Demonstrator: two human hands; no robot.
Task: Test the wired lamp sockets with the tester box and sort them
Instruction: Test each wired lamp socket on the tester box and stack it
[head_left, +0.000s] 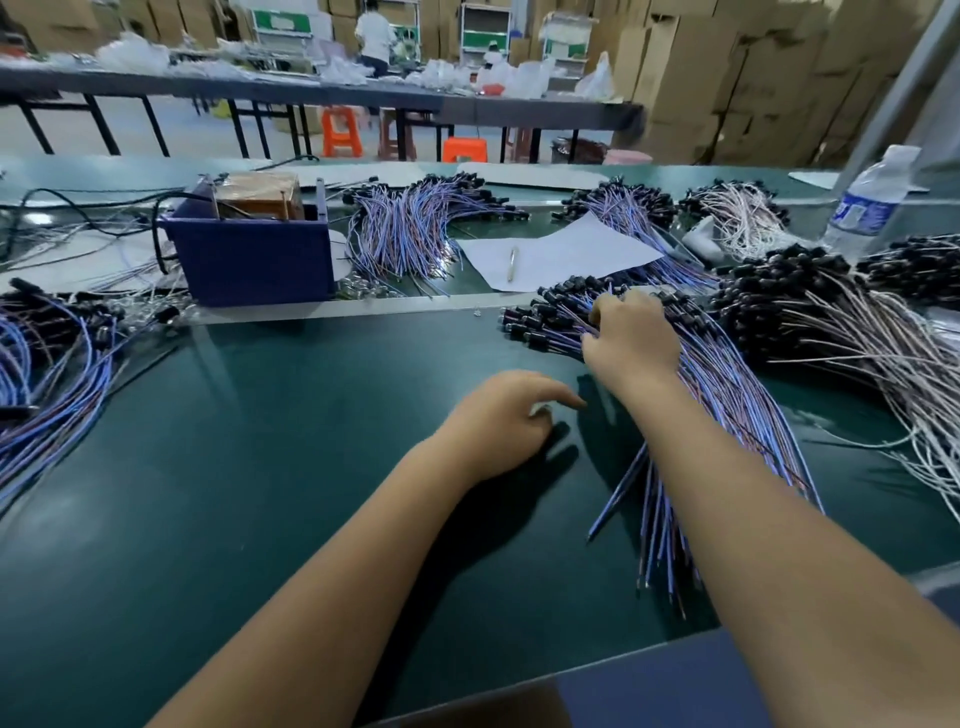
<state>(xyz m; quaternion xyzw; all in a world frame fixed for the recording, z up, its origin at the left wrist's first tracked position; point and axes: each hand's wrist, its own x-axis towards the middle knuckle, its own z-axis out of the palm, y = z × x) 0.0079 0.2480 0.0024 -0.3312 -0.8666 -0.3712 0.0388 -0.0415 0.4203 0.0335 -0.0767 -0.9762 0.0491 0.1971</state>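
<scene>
Loosely fanned, blue-wired black lamp sockets underlie right hand.

No text can be read anywhere in this view. The only printed item is the blue and white label on a clear plastic water bottle, which stands at the far right of the green worktable; its markings are too blurred to make out. To the left of the bottle, a white sheet of paper with a pen lying on it shows no visible writing.
</scene>
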